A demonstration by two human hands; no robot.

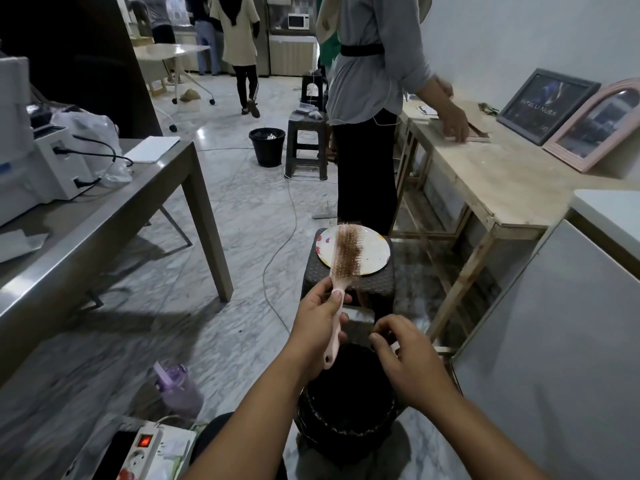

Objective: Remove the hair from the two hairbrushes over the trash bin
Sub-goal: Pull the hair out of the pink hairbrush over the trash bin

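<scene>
We hold a pale pink plastic hairbrush (341, 271) in our left hand (317, 332), fingers and thumb curled round its handle, the head tipped up and away from us so that the bristles, matted with a thick strip of brown hair (347, 252), face the camera. The brush hangs above and just beyond the black round trash bin (346, 410), which stands on the marble floor directly under our wrists. Our right hand (405, 358) hovers over the bin just beside the brush handle, apart from it, its fingers loosely curled with the thumb and forefinger tips drawn near each other; we cannot tell whether anything is pinched between them. Just beyond the bin stands a dark woven-pattern plastic stool (349, 275) carrying a round white plate with small coloured marks (375, 252), and the brush head shows in front of that plate. Near the bin on its left lie a lilac water bottle (180, 389) and a white power strip with a lit red switch (143, 448). Farther left of the bin stands a grey metal table (138, 195); to its right is a pale wooden bench (491, 178), where a person in a grey top (374, 64) stands with hands on it. Well beyond the bin sits a second black bucket (267, 147)
</scene>
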